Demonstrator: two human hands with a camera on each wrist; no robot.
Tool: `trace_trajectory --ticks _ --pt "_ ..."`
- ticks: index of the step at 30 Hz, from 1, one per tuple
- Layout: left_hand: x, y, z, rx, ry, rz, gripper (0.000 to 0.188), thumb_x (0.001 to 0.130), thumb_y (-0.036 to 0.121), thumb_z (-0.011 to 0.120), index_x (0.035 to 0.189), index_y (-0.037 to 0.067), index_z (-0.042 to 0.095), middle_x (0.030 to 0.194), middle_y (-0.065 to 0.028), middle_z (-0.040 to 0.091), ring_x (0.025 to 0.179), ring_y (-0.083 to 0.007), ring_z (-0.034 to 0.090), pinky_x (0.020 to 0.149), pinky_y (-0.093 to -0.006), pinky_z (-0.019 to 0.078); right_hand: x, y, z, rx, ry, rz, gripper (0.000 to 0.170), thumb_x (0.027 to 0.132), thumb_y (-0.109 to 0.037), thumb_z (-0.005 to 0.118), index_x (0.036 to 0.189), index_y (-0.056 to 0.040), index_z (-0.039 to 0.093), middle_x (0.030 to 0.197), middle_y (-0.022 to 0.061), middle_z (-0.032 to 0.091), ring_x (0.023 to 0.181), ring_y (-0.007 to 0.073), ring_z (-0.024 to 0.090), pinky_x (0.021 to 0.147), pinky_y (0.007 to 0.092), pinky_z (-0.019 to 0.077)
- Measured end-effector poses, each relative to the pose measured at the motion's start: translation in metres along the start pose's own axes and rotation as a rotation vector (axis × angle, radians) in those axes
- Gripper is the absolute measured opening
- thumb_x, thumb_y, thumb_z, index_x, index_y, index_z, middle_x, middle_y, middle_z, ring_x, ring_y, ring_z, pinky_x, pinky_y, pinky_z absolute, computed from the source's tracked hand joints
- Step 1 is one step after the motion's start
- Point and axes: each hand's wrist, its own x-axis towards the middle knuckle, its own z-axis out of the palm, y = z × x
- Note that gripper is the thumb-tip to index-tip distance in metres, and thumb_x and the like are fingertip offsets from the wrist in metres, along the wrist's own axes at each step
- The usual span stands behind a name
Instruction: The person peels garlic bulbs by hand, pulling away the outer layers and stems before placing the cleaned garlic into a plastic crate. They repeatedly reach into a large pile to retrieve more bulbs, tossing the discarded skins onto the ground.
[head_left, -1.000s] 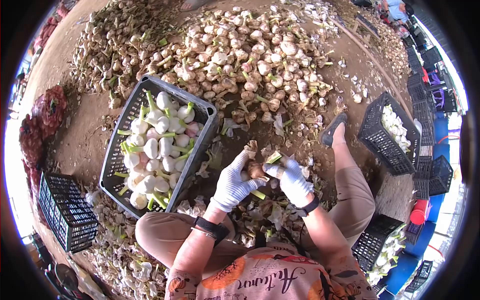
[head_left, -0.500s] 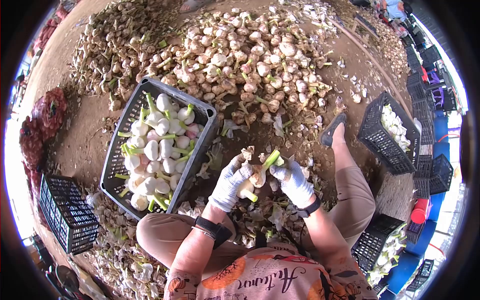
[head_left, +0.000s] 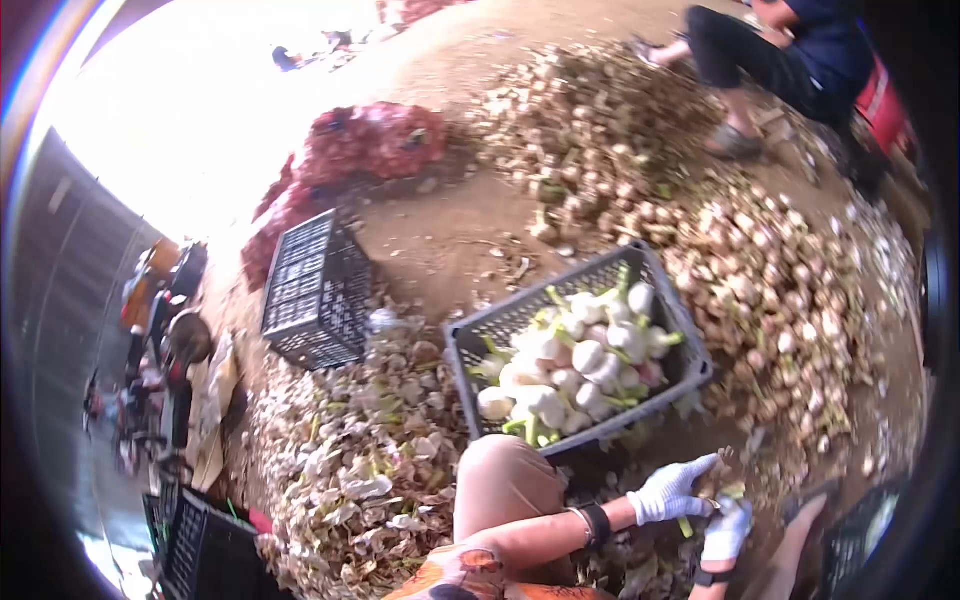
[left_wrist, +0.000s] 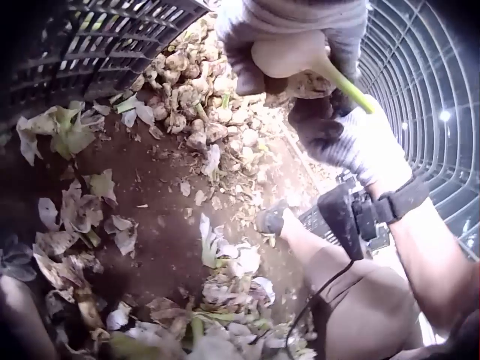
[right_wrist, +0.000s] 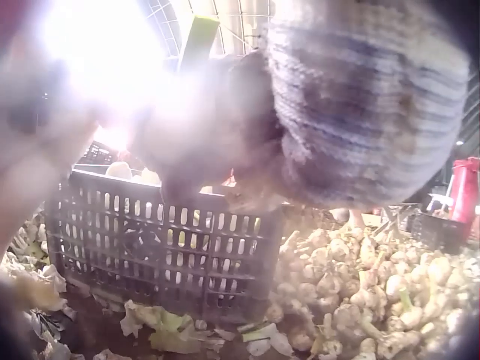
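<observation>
Right-wrist view is hard to read: glare and blur swallow the fingers beside the knitted glove of the right hand (right_wrist: pixel 367 97), and a green stalk (right_wrist: pixel 198 39) rises among them. In the left-wrist view the left hand (left_wrist: pixel 300 16) is cut off by the top edge, its fingers curled round a garlic bulb (left_wrist: pixel 289 56), smooth and white, its pale green stem (left_wrist: pixel 346 86) slanting towards the right hand. A second bulb (left_wrist: pixel 309 85), brownish, shows only partly between the hands. The right hand's fingers are bent close by; whether they grip anything, I cannot tell. Head view: the left forearm (head_left: pixel 545 540) reaches across, the hands nearly meeting, beside a crate (head_left: pixel 690 378) on their left.
</observation>
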Motion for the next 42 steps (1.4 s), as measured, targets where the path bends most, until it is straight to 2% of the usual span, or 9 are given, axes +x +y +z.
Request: trace_trajectory --ticks 6,20,26,27,35,38,39,40,42 --pt "0.007 -0.011 -0.012 -1.116 -0.296 -0.509 0.047 0.083 0.013 0.066 0.126 0.004 0.047 0.098 0.0011 0.058 0.083 -0.0082 0.056 0.076 -0.0246 0.0478 -0.033 -0.052 0.055 -0.510 0.004 -0.283 0.035 0.064 -0.001 0.047 0.096 0.0040 0.059 0.084 0.0042 0.060 0.074 0.0115 0.056 0.070 0.0254 0.0471" --pt "-0.005 0.010 0.003 -0.322 -0.194 -0.060 0.070 0.070 0.025 0.079 0.125 0.005 0.041 0.105 -0.0061 0.056 0.097 -0.0125 0.050 0.085 -0.0308 0.0462 -0.031 -0.038 0.045 0.366 -0.053 -0.017 0.039 0.071 -0.008 0.060 0.107 0.0018 0.055 0.092 0.0092 0.059 0.074 0.0196 0.061 0.064 0.0316 0.0519" --pt "0.000 0.011 -0.013 -0.929 -0.330 -0.400 0.045 0.078 0.024 0.071 0.111 -0.001 0.053 0.095 -0.0055 0.059 0.084 -0.0116 0.056 0.078 -0.0277 0.0475 -0.044 -0.067 0.067 -0.159 -0.099 -0.025 0.035 0.063 -0.004 0.057 0.096 0.0054 0.061 0.073 0.0085 0.061 0.053 0.0155 0.057 0.046 0.0249 0.0450" --pt "-0.002 0.020 -0.016 -0.926 -0.323 -0.425 0.042 0.080 0.030 0.068 0.107 0.000 0.056 0.090 -0.0034 0.059 0.079 -0.0110 0.055 0.074 -0.0257 0.0469 -0.047 -0.074 0.064 -0.211 -0.144 0.026 0.039 0.067 0.004 0.054 0.105 0.0043 0.061 0.087 0.0079 0.065 0.072 0.0154 0.062 0.063 0.0244 0.0507" --pt "0.004 0.008 -0.025 -1.051 -0.338 -0.605 0.054 0.086 0.050 0.051 0.101 -0.002 0.056 0.078 -0.0130 0.062 0.061 -0.0216 0.062 0.052 -0.0312 0.0531 -0.021 -0.055 0.076 -0.996 0.024 -0.689 0.020 0.067 -0.006 0.064 0.086 -0.0086 0.062 0.079 0.0133 0.062 0.073 0.0338 0.061 0.064 0.0371 0.0501" --pt "0.004 0.007 -0.023 -1.097 -0.330 -0.571 0.056 0.091 0.051 0.043 0.102 -0.002 0.057 0.074 -0.0114 0.062 0.056 -0.0192 0.060 0.053 -0.0295 0.0520 -0.011 -0.067 0.072 -0.461 -0.057 -0.507 0.022 0.076 -0.011 0.066 0.097 -0.0082 0.058 0.075 0.0045 0.061 0.059 0.0214 0.058 0.058 0.0310 0.0509" --pt "0.005 0.014 -0.022 -1.081 -0.269 -0.570 0.055 0.091 0.051 0.046 0.103 -0.001 0.057 0.077 -0.0085 0.062 0.059 -0.0159 0.059 0.056 -0.0262 0.0502 -0.001 -0.065 0.046 0.120 0.078 0.126 0.025 0.082 -0.017 0.064 0.103 -0.0070 0.056 0.075 0.0008 0.058 0.058 0.0116 0.054 0.052 0.0248 0.0486" --pt "0.006 0.015 -0.022 -1.082 -0.271 -0.570 0.055 0.091 0.051 0.046 0.103 -0.001 0.057 0.077 -0.0085 0.062 0.059 -0.0159 0.059 0.056 -0.0262 0.0502 -0.001 -0.060 0.025 0.308 0.173 0.128 0.025 0.084 -0.024 0.063 0.100 -0.0055 0.057 0.073 0.0003 0.056 0.056 0.0077 0.052 0.046 0.0198 0.0443" --pt "0.007 0.015 -0.018 -0.720 -0.142 -0.474 0.048 0.088 0.045 0.055 0.104 -0.001 0.058 0.084 -0.0050 0.062 0.069 -0.0108 0.057 0.063 -0.0227 0.0471 -0.035 -0.080 0.040 -0.261 0.152 -0.141 0.028 0.084 -0.029 0.063 0.097 -0.0048 0.059 0.071 -0.0003 0.056 0.052 0.0074 0.051 0.044 0.0191 0.0410"
